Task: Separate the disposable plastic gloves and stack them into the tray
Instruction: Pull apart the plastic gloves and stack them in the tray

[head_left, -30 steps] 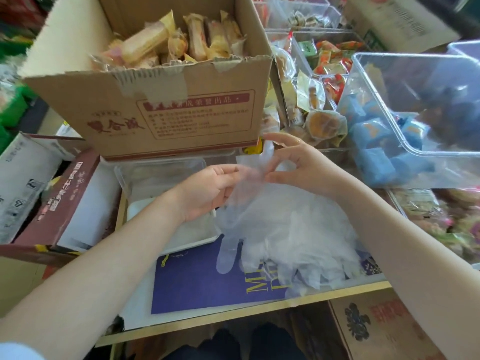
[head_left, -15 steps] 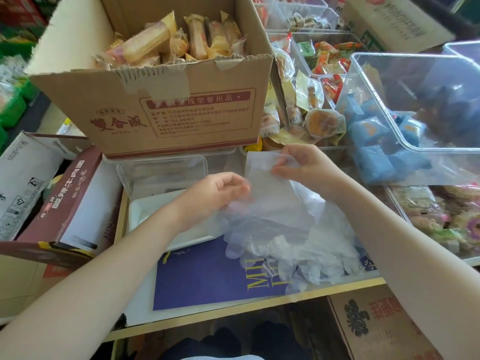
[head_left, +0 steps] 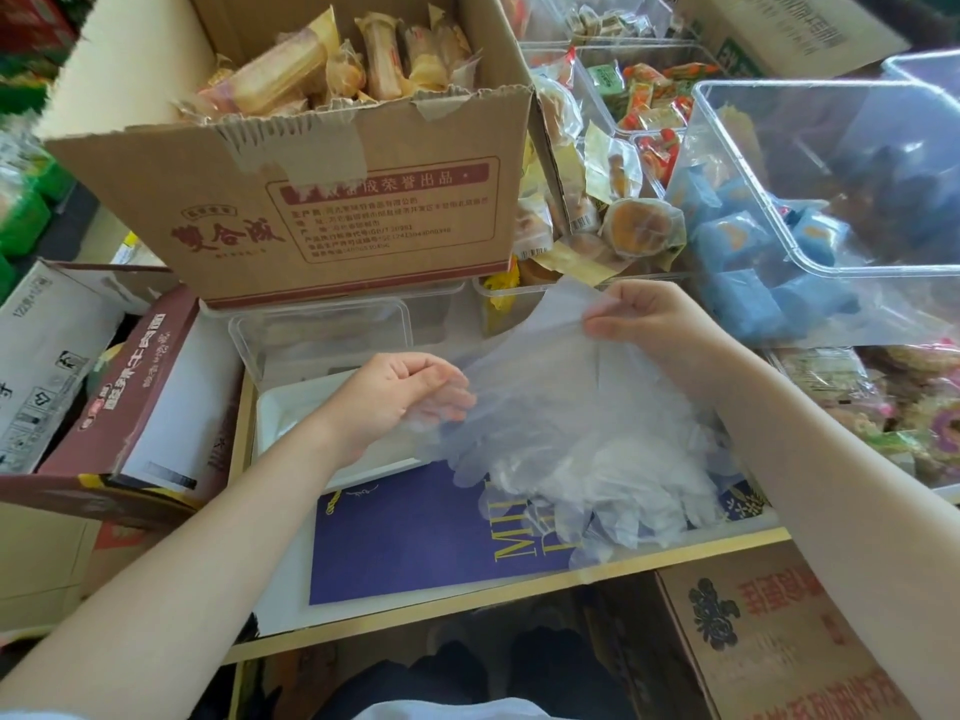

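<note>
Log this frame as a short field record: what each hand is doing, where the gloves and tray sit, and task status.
left hand: left hand pinches the near edge of the lifted glove
right hand: right hand pinches the cuff of the same glove, raised
lifted glove: lifted glove stretched between both hands, above the pile
glove pile: glove pile lies on the purple sheet, right of the tray
tray: white tray under the left wrist; contents not discernible
behind: cardboard box of wrapped snacks
status: glove being peeled off, not yet in tray
</note>
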